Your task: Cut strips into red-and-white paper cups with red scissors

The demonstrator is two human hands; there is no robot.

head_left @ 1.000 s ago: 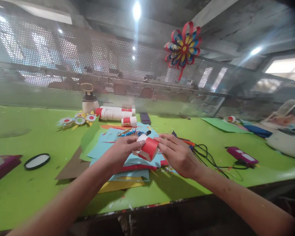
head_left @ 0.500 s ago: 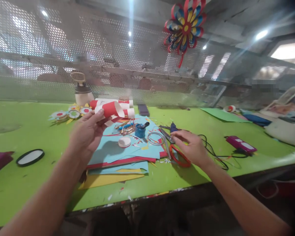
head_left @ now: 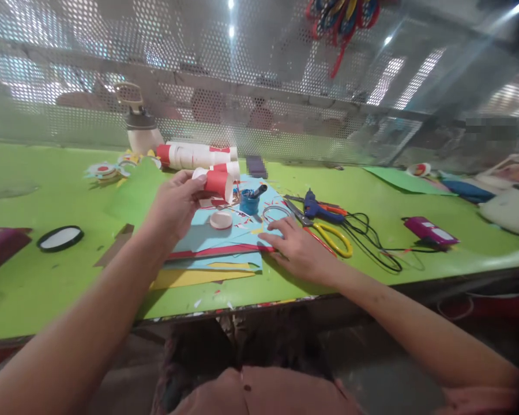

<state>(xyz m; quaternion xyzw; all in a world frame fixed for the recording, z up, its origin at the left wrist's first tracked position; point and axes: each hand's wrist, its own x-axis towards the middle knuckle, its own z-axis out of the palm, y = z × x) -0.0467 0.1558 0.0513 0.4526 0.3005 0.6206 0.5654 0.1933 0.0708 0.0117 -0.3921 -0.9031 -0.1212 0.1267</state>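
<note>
My left hand (head_left: 175,204) grips a red and white paper cup (head_left: 219,184), tilted on its side above the light blue paper sheets (head_left: 199,230). Empty and with fingers apart, my right hand (head_left: 297,249) is over the right edge of those sheets; whether it touches them I cannot tell. Just beyond it lie a clear ring (head_left: 277,212) and yellow-handled scissors (head_left: 335,239). A blue glue gun (head_left: 322,208) rests farther right. Between my hands are a small blue pot (head_left: 249,203) and a round white lid-like piece (head_left: 221,220).
Stacked paper cups (head_left: 194,157) lie behind my left hand, beside a white jug (head_left: 142,135). Paper flowers (head_left: 104,171) sit at left, near a black-rimmed disc (head_left: 60,238). A purple box (head_left: 430,231) and cables (head_left: 372,245) occupy the right. A perforated screen (head_left: 285,109) stands behind the table.
My right hand has drawn left and nearer, away from the glue gun and scissors. The cup in my left hand has turned and shifted right. The view has tilted down.
</note>
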